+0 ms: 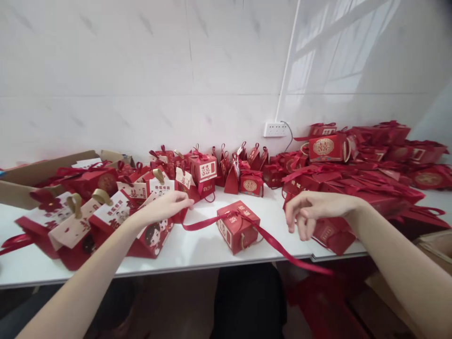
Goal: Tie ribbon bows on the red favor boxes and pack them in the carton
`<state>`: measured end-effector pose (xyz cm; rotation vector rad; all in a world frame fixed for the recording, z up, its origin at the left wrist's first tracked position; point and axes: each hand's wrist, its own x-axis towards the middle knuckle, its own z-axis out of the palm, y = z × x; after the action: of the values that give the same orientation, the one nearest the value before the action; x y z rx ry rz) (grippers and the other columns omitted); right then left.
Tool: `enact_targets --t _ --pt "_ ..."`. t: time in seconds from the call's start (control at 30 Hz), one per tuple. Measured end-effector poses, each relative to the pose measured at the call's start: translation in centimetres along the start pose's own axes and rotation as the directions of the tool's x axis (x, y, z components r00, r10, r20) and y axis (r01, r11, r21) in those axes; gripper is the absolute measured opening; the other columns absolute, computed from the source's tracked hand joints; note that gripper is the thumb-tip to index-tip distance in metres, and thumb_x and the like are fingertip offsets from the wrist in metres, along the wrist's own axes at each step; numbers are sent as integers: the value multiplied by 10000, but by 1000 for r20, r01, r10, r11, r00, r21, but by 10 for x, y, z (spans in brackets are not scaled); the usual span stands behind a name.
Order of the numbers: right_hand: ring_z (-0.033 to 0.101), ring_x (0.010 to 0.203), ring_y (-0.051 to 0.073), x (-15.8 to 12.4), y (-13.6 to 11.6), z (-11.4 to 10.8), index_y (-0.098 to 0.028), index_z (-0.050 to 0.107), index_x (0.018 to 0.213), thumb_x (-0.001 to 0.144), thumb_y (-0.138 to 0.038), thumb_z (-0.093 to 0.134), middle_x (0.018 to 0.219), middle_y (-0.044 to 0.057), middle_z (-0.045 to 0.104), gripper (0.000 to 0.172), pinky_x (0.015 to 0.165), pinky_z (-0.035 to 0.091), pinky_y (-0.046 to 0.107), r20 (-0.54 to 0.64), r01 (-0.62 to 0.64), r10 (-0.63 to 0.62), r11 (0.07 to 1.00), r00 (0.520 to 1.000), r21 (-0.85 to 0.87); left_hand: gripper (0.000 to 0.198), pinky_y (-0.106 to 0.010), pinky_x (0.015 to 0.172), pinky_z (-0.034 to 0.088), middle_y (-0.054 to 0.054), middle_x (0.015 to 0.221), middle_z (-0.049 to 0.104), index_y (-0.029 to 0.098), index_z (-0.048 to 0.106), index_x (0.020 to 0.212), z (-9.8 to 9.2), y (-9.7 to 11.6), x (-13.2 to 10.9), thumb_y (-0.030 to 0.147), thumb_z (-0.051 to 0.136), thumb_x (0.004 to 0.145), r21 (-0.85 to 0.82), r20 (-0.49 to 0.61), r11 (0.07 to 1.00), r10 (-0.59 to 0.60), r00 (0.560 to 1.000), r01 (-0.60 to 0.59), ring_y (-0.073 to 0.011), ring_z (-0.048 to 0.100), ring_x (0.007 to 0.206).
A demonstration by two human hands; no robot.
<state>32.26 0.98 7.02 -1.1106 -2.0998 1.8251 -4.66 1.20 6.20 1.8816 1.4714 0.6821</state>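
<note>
A small red gift box point(238, 227) with gold print and a twisted cord handle sits on the white table in front of me. A red ribbon point(201, 224) is crossed over its top, with a loose tail out to each side. My left hand point(172, 205) is closed on the left tail, its fingertips pinched left of the box. To the right, my right hand point(318, 209) hovers with loosely bent fingers apart and nothing in them. Below it the right tail runs past the table's front edge and hangs in the air.
Finished-looking red boxes point(353, 188) are heaped at the right. Tent-shaped boxes with tags point(113, 212) crowd the left, near an open cardboard carton point(52, 167). More small boxes point(203, 167) line the wall below a power strip point(276, 129). The table edge point(197, 270) is close to me.
</note>
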Motion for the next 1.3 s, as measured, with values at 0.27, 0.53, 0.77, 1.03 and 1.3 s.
enact_targets --t 0.27,0.53,0.77,1.03,1.3 --pt "612 527 166 67 16 71 -146 576 596 792 -527 523 556 60 632 432 531 466 257 -478 -238 -3 864 879 -444 299 -258 568 368 -41 738 598 180 535 708 76 12 28 474 526 761 377 117 902 178 977 -210 -173 539 648" --pt "591 722 151 65 29 47 -160 576 739 704 -299 656 777 34 615 165 651 480 270 -490 92 -127 991 863 -95 343 -224 490 337 -16 579 613 175 552 624 74 13 1 471 519 793 11 418 996 77 905 -90 -130 512 511" --pt "352 456 63 72 38 51 -149 482 562 746 -652 521 508 -31 427 537 460 292 222 -406 -48 22 997 914 -54 334 -225 548 392 10 595 550 162 515 621 80 -8 1 450 557 786 -315 428 943 44 903 103 -103 524 547" --pt "405 570 68 62 43 61 -142 522 645 729 -527 631 619 -39 478 409 577 334 219 -194 54 -31 992 980 115 403 -191 402 134 60 514 408 161 438 619 92 -21 -1 507 596 754 -514 368 836 11 930 194 -10 253 376" --pt "421 515 60 64 54 55 -130 564 651 693 -482 688 554 -45 486 376 538 318 215 -179 65 -30 979 983 192 427 -189 408 145 89 439 308 175 374 577 95 -30 -4 487 626 726 -577 303 797 4 953 180 -22 246 364"
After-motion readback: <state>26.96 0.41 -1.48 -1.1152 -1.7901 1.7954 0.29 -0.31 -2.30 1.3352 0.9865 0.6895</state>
